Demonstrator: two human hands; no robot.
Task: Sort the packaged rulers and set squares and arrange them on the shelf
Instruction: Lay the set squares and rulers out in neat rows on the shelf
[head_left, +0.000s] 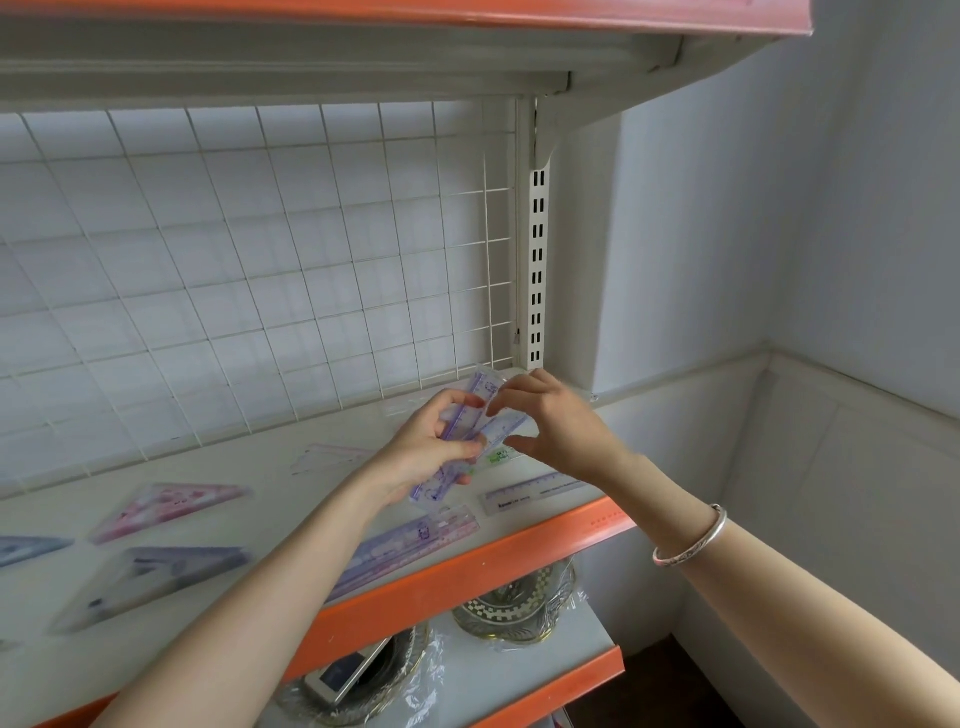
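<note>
Head view: one frame, looking down at a shelf (519, 540) with an orange front edge.
Left hand (431, 447): fingers curled round the middle of a purple ruler pack (441, 480); thumb on top, the pack's ends sticking out above and below the fist.
Purple ruler pack, position: held above the shelf near its right end, tilted, upper end towards the back corner.
Right hand (550, 421): fingers bent, pinching a second purple ruler (508, 430) between fingertips above and thumb below; its fingertips almost meet those of the left hand.
Second purple ruler, position: just beside the held pack, crossing it at an angle; blurred.
Right wrist: silver bangle (691, 538).
Loose on shelf, right: pale ruler (535, 491) near the front edge; green-labelled packet (498, 457) under the hands.
Loose on shelf, centre: long purple ruler (415, 540), partly under the left forearm; clear set square (332, 457).
Loose on shelf, left: pink set square (166, 506); purple set square (150, 582).
Back: white wire grid (260, 260).
Lower shelf: glass dishes (514, 608).
</note>
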